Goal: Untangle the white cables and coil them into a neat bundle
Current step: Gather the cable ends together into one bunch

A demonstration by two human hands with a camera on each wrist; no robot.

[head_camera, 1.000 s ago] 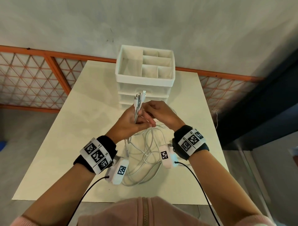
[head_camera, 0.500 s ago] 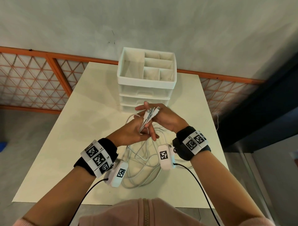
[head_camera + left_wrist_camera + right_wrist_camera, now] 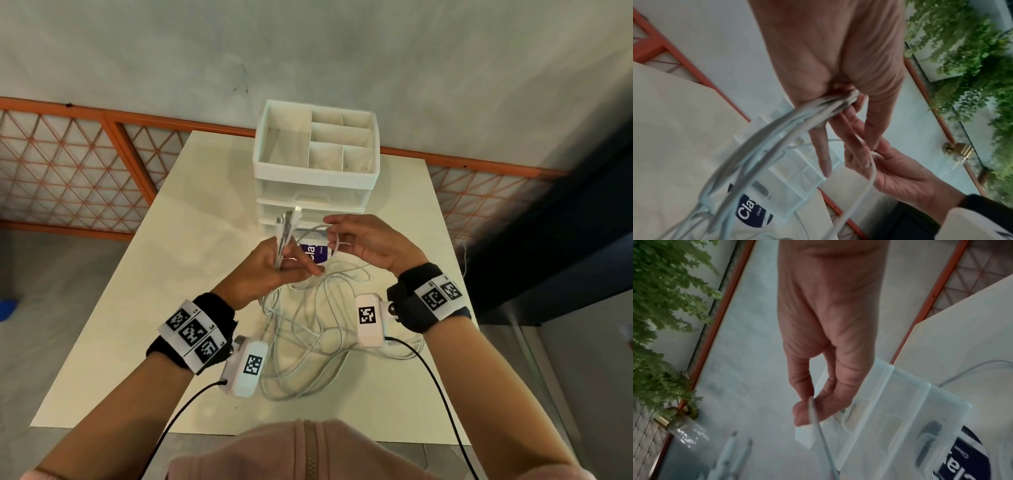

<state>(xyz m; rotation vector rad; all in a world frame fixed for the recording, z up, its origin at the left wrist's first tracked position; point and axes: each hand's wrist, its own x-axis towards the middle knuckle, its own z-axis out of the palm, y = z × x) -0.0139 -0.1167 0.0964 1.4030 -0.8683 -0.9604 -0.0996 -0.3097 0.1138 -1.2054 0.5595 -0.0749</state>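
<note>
Several white cables (image 3: pixel 308 329) lie in loose tangled loops on the cream table (image 3: pixel 137 308) between my wrists. My left hand (image 3: pixel 274 267) grips a bunch of cable ends, their plugs (image 3: pixel 289 221) sticking up toward the organiser. In the left wrist view the cables (image 3: pixel 789 125) run through the left hand (image 3: pixel 838 100) between thumb and fingers. My right hand (image 3: pixel 356 240) is a little to the right and pinches a single strand (image 3: pixel 337 240). The right wrist view shows finger and thumb (image 3: pixel 809 402) pinching that strand (image 3: pixel 818 421).
A white drawer organiser (image 3: pixel 315 164) with open top compartments stands at the table's far middle. A purple-and-white label (image 3: pixel 313 253) shows in front of it, between my hands. An orange lattice railing (image 3: pixel 68 171) runs behind the table, a dark wall to the right.
My right hand let go of the bunch of plugs, moved right and now pinches one strand. The left hand turned the plugs from tilted right back to upright.
</note>
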